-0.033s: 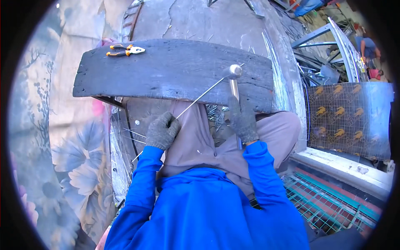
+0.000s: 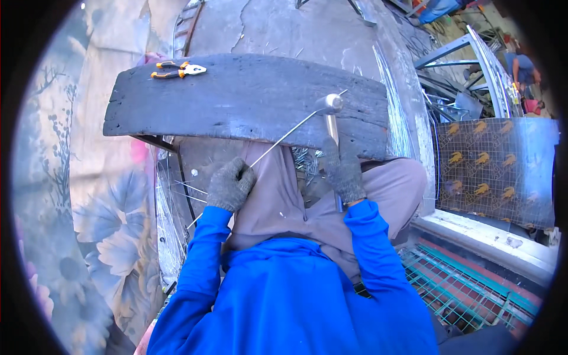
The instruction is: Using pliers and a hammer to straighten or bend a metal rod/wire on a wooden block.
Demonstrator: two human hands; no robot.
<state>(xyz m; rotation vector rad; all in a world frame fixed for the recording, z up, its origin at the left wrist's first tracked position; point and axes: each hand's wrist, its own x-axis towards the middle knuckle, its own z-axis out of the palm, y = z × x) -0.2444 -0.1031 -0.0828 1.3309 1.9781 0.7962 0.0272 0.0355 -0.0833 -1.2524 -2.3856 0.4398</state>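
My left hand (image 2: pixel 231 184), in a grey knit glove, is closed around a thin metal rod (image 2: pixel 283 136). The rod slants up and to the right onto a dark wooden bench (image 2: pixel 236 97), and its far tip shows just past the hammer head. My right hand (image 2: pixel 345 177), gloved the same way, grips the handle of a hammer (image 2: pixel 332 125). The silvery hammer head lies over the rod near its far end; whether it presses on it I cannot tell. Orange-and-black pliers (image 2: pixel 179 70) rest at the bench's far left.
Cut metal pieces (image 2: pixel 306 163) lie on the floor between my knees. Long thin rods (image 2: pixel 388 100) are bundled past the bench's right end. A metal frame (image 2: pixel 482 68) and a patterned sheet (image 2: pixel 479 168) stand to the right, with a person (image 2: pixel 522 70) farther off. Floral cloth (image 2: pixel 112 231) hangs left.
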